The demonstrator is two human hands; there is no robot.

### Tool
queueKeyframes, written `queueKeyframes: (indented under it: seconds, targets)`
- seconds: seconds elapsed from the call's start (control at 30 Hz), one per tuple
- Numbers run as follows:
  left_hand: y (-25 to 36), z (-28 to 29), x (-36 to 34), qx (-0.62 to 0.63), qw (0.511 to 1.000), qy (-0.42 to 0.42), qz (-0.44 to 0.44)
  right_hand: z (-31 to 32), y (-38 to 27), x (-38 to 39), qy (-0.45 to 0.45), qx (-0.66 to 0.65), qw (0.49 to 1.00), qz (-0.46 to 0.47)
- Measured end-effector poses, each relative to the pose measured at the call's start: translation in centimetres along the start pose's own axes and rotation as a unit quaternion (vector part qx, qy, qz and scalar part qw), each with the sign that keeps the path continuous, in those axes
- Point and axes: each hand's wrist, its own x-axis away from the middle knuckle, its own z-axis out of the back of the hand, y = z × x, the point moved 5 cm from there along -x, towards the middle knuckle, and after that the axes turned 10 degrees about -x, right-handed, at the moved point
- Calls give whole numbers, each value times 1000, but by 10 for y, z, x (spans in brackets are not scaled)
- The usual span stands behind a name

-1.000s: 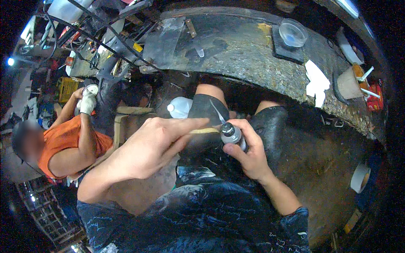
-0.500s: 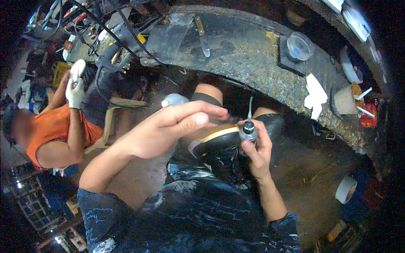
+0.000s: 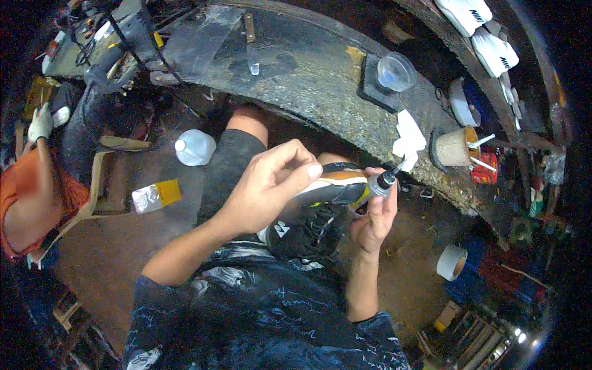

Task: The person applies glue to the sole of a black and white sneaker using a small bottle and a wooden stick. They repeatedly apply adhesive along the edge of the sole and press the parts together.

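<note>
I have the right hand (image 3: 373,222) at 4 o'clock from the middle of my view, its fingers wrapped round a small clear bottle (image 3: 378,187) with a black cap, the thin nozzle slanting off toward 2 o'clock. The black shoe (image 3: 338,193) lies just right of centre, toward 3 o'clock, its tan and cream sole edge facing 12 and the bottle right beside its end; I can't tell whether they touch. At 9 o'clock, close in, the left hand (image 3: 262,185) has thumb and fingers drawn together at the sole edge, but I can't tell whether they grip it. The workbench (image 3: 302,77) sweeps from 11 to 3 o'clock, bearing a knife (image 3: 250,37) at 11, a clear round container (image 3: 394,71) past 1, and a cup (image 3: 449,149) of white-handled tools nearer 3. On the floor I see a translucent jug (image 3: 197,148) at 10 o'clock and a silver-and-yellow box (image 3: 155,196) at 9, with a gloved co-worker (image 3: 28,203) beyond.
</note>
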Motion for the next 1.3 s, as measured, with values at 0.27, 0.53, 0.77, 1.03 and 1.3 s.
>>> queueKeyframes:
  seconds: [0.27, 0.53, 0.77, 1.03, 1.3]
  targets:
    - [43, 4, -4, -205, 966, -38, -152, 0, -4, 6, 13, 14, 1000, -11]
    - [59, -4, 3, -404, 874, -8, -268, -11, -13, 8, 5, 51, 999, -3]
    - [60, 0, 2, -387, 894, -1, -225, -7, -26, 6, -23, 118, 993, 8]
    - [61, 13, -11, -351, 917, -84, -168, -8, -125, -1, -142, 501, 827, 212]
    - [63, 10, -20, -388, 897, -124, -171, -39, -175, 3, -217, 702, 599, 319]
